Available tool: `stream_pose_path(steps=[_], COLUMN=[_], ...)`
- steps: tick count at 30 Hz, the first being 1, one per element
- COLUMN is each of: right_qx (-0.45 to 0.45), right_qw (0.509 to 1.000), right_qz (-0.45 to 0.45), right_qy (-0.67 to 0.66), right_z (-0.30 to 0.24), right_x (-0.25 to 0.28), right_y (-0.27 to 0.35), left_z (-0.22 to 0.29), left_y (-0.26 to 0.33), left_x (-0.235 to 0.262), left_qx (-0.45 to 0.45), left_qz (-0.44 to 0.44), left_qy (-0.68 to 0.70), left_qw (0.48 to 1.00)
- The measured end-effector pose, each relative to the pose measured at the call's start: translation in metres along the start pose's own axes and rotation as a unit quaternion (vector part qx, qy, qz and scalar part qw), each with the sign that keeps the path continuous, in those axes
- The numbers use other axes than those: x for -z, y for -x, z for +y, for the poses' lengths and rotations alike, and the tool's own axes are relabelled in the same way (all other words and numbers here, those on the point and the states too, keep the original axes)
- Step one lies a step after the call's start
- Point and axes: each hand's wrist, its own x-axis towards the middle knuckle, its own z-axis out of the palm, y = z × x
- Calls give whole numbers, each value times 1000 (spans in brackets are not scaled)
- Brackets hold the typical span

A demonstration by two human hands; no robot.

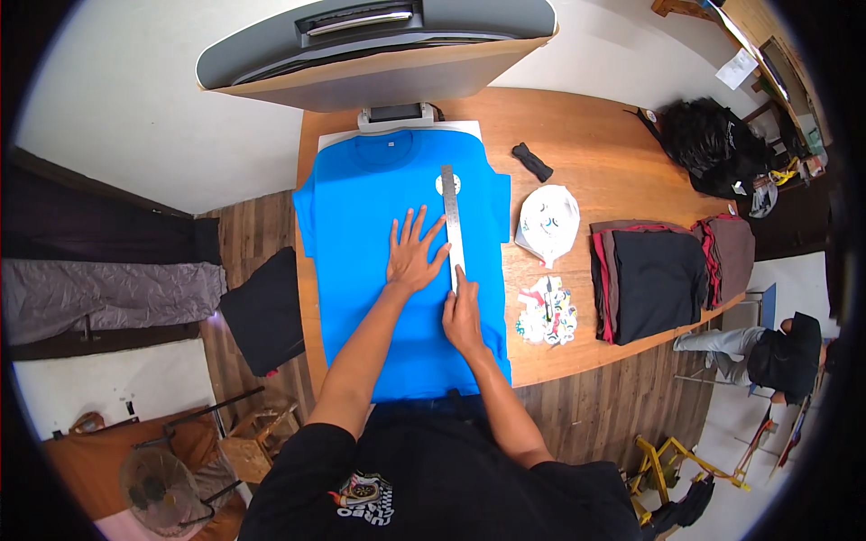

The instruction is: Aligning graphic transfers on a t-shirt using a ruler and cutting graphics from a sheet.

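- On the blue shirt [397, 270], left hand [412, 255] flat, fingers spread, holding nothing, touching the metal ruler [453, 225].
- Right hand [464, 317] pressing the ruler's near end, fingers extended, not clasped around it.
- Ruler lying lengthwise down the shirt's chest.
- Shirt spread across the wooden table [586, 171], beneath the raised heat press [379, 45].
- Right of it: stickers [547, 313], folded dark shirts [651, 279].

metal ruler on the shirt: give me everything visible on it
The ruler is a long, narrow, flat strip that looks like grey steel. It lies flat on the blue T-shirt, running lengthwise from chest to belly, its far end beside a small round white transfer. The right hand presses its near end; the left hand lies flat alongside.
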Motion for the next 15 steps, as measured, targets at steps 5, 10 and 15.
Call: stream_pose_path(steps=[5,10,15], right_qx=[-9,-2,-2], right_qw=[1000,1000,1000], right_qz=[-6,-4,-5], right_qy=[-6,-7,-8], right_z=[-3,-3,-2], right_x=[2,2,1], right_y=[1,1,1], left_z=[-1,-1,-1], left_y=[0,0,0], left_x=[-1,-1,-1], left_qx=[2,4,3], left_qz=[-2,-5,-1], left_qy=[-2,1,2], left_qw=[1000,1000,1000])
